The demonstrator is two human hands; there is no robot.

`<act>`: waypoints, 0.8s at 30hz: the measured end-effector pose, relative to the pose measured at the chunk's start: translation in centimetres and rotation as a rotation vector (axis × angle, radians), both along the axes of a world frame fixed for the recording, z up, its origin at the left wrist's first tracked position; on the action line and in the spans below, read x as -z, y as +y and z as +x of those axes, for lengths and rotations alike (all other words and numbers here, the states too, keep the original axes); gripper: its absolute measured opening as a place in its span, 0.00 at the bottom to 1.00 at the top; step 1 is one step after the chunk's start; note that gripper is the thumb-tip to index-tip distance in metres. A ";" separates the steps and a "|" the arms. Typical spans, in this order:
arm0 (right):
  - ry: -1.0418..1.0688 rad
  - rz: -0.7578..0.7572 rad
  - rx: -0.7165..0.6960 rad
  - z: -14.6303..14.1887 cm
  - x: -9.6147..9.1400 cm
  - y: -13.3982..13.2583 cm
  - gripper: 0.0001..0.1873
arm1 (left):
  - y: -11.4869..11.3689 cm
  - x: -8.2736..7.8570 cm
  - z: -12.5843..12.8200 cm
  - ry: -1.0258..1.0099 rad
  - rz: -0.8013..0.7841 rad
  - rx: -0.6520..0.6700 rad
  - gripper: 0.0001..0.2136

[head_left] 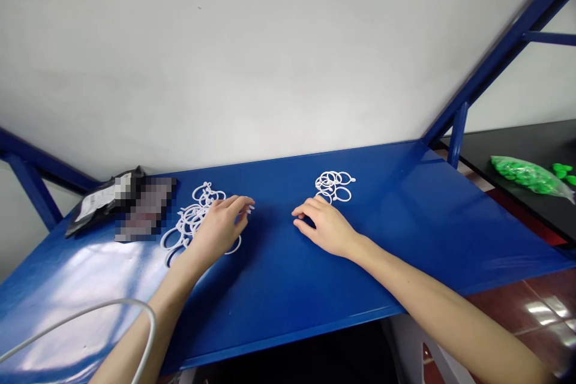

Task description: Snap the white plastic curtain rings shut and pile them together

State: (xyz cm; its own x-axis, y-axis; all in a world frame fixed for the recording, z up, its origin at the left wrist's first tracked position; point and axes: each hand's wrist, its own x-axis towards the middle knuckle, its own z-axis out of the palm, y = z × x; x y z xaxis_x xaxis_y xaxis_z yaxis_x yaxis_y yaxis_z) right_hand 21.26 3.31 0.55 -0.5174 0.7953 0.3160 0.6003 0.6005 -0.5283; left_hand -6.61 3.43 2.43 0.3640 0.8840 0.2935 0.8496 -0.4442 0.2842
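While both hands lie palm-down on the blue surface (405, 210), the white rings sit there in two groups: a larger heap (191, 219) under and beside the left hand (220, 228), and a smaller heap (333, 185) just beyond the right hand (328, 228). The left hand is spread loosely over its heap, with a bit of white at the fingertips; whether it grips a ring cannot be told. The right hand is half-curled and holds nothing that shows. The rings look like thin plastic loops with small tabs, lying tangled. They are probably light, springy and apt to snag, so best pinched singly at the rim. A black packet (101, 198) lies far left.
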 end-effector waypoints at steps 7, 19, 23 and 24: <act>0.232 -0.085 -0.082 -0.5 -0.8 -1.1 0.16 | -3.3 -1.4 4.3 -0.427 -0.257 0.126 0.05; 0.510 -0.399 -0.094 -1.1 -1.7 -2.4 0.05 | -3.8 -0.4 5.6 -0.905 -0.597 0.102 0.10; 0.537 -0.337 -0.091 -1.0 -1.6 -2.6 0.04 | -4.1 -0.7 6.1 -0.964 -0.559 0.086 0.09; 0.536 -0.327 -0.095 -1.0 -1.6 -2.6 0.04 | -4.2 -0.7 6.1 -0.973 -0.546 0.083 0.09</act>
State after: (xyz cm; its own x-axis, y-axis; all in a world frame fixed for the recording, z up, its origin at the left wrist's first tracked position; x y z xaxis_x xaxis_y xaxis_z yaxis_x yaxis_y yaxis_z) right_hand 20.25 0.71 2.16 -0.4273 0.8530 0.2996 0.1535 0.3950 -0.9058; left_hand -0.48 -0.75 3.09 0.2547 0.9648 0.0650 0.1328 -0.1015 0.9859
